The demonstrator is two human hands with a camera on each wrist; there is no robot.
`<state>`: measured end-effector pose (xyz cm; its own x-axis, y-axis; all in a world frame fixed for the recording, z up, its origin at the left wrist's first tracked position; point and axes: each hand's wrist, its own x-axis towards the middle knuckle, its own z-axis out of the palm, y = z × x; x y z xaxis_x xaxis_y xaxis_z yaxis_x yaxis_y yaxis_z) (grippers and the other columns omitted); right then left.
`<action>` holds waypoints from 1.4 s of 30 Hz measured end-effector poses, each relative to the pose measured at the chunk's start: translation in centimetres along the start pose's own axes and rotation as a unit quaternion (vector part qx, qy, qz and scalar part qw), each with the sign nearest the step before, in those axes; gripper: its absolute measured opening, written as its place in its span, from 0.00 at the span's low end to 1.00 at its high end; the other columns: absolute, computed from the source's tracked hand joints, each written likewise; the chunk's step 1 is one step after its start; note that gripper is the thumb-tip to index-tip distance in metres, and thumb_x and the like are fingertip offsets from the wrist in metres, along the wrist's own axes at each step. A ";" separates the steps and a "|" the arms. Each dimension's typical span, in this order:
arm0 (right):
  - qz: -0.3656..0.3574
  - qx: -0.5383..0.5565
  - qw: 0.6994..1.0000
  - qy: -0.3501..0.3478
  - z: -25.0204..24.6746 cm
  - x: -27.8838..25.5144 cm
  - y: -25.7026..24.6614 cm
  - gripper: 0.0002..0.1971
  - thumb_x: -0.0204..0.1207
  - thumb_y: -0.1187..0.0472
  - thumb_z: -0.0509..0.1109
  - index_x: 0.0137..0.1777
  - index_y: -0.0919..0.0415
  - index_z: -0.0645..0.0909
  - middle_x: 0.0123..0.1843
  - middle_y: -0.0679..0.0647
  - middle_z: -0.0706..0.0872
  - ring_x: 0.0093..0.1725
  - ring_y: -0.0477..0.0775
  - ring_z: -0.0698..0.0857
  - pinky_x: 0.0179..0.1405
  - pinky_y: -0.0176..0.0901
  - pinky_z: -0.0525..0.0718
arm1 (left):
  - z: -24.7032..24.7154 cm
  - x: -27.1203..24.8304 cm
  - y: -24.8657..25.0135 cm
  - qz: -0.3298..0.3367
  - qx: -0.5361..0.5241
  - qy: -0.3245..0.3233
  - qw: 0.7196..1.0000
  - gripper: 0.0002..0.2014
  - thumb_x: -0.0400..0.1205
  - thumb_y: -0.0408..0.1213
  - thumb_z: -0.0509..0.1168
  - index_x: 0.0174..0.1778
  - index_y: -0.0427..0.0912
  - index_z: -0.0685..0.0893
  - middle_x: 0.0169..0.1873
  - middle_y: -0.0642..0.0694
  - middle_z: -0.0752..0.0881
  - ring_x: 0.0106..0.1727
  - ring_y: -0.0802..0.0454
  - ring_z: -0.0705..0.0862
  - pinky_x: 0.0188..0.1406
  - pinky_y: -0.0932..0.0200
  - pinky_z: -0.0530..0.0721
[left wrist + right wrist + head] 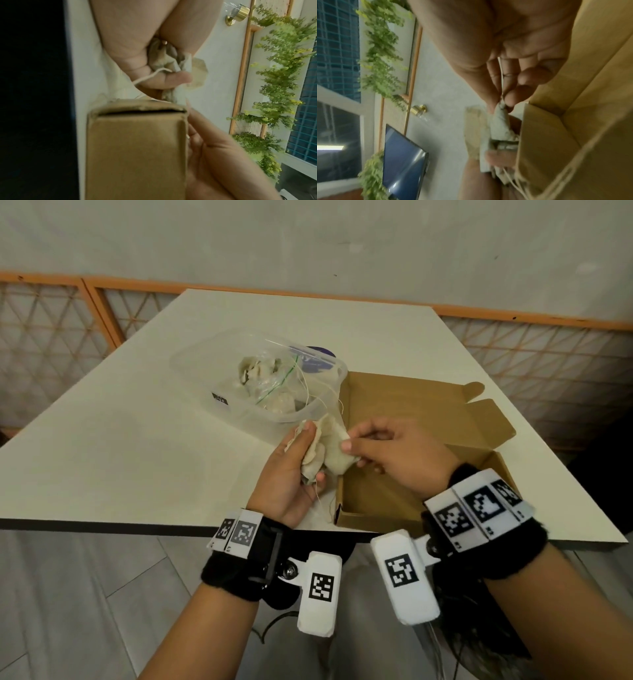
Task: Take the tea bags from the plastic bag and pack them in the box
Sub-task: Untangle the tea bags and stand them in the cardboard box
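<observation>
An open brown cardboard box (404, 405) lies on the white table, its lid folded back. Just left of its near corner my left hand (291, 470) grips a bunch of pale tea bags (320, 446) with loose strings. My right hand (387, 450) pinches one tea bag (337, 455) of that bunch between thumb and fingertips, over the box's left wall. In the left wrist view the curled fingers hold the tea bags (164, 60) above the box corner (137, 135). In the right wrist view the fingertips pinch a tea bag (500, 120) at its string. A clear plastic bag (270, 378) with more tea bags lies behind.
The plastic bag sits in a clear plastic tub (246, 409) left of the box. The white table (120, 440) has its front edge right under my wrists. An orange lattice railing (51, 337) runs behind the table.
</observation>
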<state>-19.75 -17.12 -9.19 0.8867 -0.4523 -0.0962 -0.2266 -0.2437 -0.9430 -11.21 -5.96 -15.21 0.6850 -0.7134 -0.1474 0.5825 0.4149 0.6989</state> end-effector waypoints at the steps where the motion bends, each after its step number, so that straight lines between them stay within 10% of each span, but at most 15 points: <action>1: 0.004 0.023 1.000 0.015 -0.4 0.1 0.2 0.02 0.72 0.67 0.72 0.41 0.61 0.82 0.31 0.52 0.83 0.25 0.40 0.80 0.24 0.26 0.76 | -0.1 0.1 0.1 0.000 -0.015 0.001 1.000 0.12 0.83 0.46 0.59 0.57 0.45 0.80 0.43 0.44 0.82 0.34 0.57 0.80 0.15 0.72 0.74; 10: 0.042 0.232 0.972 -0.007 -1.5 0.6 1.5 0.03 0.74 0.72 0.67 0.41 0.64 0.79 0.31 0.55 0.88 0.30 0.45 0.88 0.32 0.31 0.85 | 0.0 0.1 -0.2 0.022 0.043 -0.010 0.999 0.21 0.74 0.53 0.65 0.57 0.44 0.82 0.38 0.49 0.87 0.35 0.60 0.84 0.15 0.73 0.73; 21: 0.013 -0.114 0.991 -0.075 -3.0 2.0 -2.0 0.15 0.70 0.49 0.72 0.55 0.53 0.83 0.55 0.53 0.87 0.47 0.46 0.82 0.46 0.40 0.80 | 0.0 -0.3 -0.5 0.044 0.110 -0.027 0.993 0.05 0.73 0.34 0.73 0.41 0.48 0.86 0.32 0.49 0.83 0.26 0.59 0.75 0.16 0.69 0.69; 30: -0.034 -0.273 0.960 -0.052 -5.6 4.0 -3.7 0.07 0.71 0.61 0.75 0.47 0.61 0.88 0.38 0.49 0.86 0.34 0.41 0.80 0.28 0.20 0.73 | 0.3 -0.3 -0.2 0.033 0.071 0.003 0.997 0.08 0.72 0.36 0.69 0.47 0.44 0.82 0.38 0.46 0.83 0.36 0.56 0.76 0.16 0.71 0.70; 36: -0.016 -0.436 0.896 -0.079 -7.2 4.0 -2.3 0.06 0.71 0.56 0.74 0.47 0.54 0.85 0.42 0.46 0.84 0.49 0.49 0.80 0.48 0.37 0.74 | 0.0 -0.1 -0.1 0.021 0.036 0.015 0.999 0.08 0.73 0.37 0.68 0.47 0.44 0.81 0.34 0.48 0.84 0.35 0.57 0.79 0.15 0.72 0.71; 42: -0.010 -0.398 0.903 -0.159 -5.5 3.7 -3.3 0.04 0.70 0.54 0.74 0.44 0.51 0.86 0.44 0.46 0.87 0.44 0.44 0.81 0.53 0.38 0.75 | -0.1 0.1 -0.1 0.012 0.014 0.016 1.000 0.09 0.73 0.38 0.68 0.48 0.44 0.80 0.35 0.47 0.83 0.35 0.56 0.79 0.14 0.71 0.71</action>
<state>-17.91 -22.71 -4.74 0.9362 -0.2024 -0.2874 -0.3148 -0.8466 -0.4291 -11.19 -6.03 -15.34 0.7127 -0.6847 -0.1527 0.5537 0.4153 0.7218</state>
